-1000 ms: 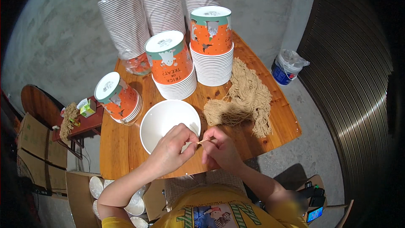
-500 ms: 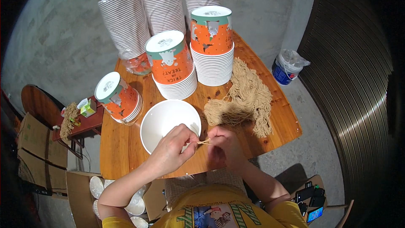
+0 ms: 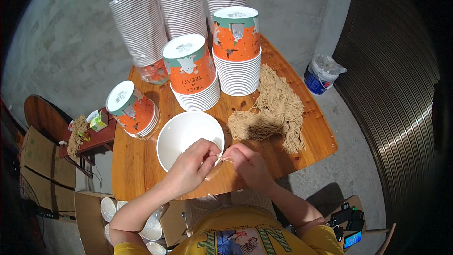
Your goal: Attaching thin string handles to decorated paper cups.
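A short length of tan cord (image 3: 227, 158) runs between my two hands at the near edge of the table. My left hand (image 3: 194, 161) pinches it at the rim of an upright white paper bucket (image 3: 181, 132). Close beside it, my right hand (image 3: 249, 163) is closed on the cord too, fingertips almost touching the left ones. The bucket's inside is white and part of its near rim is hidden behind my left hand. Whether the cord is fastened to the bucket I cannot tell. A heap of tan cord (image 3: 278, 106) lies just beyond my right hand.
Upside-down orange and green bucket stacks (image 3: 191, 73) stand behind the white bucket, with a shorter stack (image 3: 132, 108) at left. Plastic-wrapped stacks (image 3: 139, 28) rise at the back. An open carton (image 3: 89, 212) of buckets sits below the table (image 3: 137, 170). A pail (image 3: 321, 75) stands right.
My right hand has moved slightly left, closer to my left hand, so less cord shows between them. The buckets and the cord heap have stayed in place.
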A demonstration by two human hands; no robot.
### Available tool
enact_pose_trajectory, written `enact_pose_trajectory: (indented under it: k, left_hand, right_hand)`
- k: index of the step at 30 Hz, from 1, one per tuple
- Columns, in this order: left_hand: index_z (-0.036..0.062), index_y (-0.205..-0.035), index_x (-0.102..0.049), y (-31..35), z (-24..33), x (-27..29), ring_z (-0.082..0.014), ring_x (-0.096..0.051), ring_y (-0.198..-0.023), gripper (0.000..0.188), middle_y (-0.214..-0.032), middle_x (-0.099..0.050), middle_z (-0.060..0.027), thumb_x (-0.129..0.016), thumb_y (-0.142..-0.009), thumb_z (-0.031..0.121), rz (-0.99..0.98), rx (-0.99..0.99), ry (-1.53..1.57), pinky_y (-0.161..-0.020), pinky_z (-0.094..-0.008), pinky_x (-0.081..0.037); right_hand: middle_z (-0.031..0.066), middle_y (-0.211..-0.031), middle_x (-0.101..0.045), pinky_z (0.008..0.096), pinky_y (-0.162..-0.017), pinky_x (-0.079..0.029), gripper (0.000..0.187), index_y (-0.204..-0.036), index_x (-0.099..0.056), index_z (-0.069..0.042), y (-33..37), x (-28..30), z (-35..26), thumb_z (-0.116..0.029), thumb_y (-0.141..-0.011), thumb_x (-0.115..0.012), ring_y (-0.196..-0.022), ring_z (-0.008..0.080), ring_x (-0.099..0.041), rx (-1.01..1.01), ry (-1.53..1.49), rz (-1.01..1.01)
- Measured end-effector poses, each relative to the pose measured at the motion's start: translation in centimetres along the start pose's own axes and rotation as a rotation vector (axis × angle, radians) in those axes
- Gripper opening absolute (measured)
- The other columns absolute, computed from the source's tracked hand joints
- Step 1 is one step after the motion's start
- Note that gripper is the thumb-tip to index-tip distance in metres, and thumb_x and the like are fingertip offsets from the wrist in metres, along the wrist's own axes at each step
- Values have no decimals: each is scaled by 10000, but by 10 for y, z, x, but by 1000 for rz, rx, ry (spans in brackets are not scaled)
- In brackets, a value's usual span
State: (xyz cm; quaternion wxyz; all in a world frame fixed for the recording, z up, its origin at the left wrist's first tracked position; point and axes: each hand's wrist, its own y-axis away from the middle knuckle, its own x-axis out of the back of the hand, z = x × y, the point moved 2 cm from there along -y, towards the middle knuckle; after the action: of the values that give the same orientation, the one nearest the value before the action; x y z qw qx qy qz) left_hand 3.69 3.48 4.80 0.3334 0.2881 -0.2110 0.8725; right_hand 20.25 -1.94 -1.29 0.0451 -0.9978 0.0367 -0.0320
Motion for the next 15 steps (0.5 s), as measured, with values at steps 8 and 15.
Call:
enact_pose_trajectory:
  k: [8,15]
  left_hand:
    - [25,-1008,-503,0,-2,0,-303,-572,-854,129,-902,-543,-131,-574,-901,39,-21,-87,-43,-735,-383,-468]
    - [29,-1029,-498,0,3,2,-337,-558,-905,175,-928,-539,-149,-582,-877,4,-16,-243,-199,-756,-395,-468]
  right_hand:
    - [-5,-541,-477,273,-477,-367,131,-895,-608,-78,6,-6,-8,-202,-871,-644,-501,65,-451,24,228,8]
    - [-2,-509,-459,254,-460,-349,119,-892,-587,-100,11,-10,0,-138,-831,-682,-464,48,-427,106,371,40]
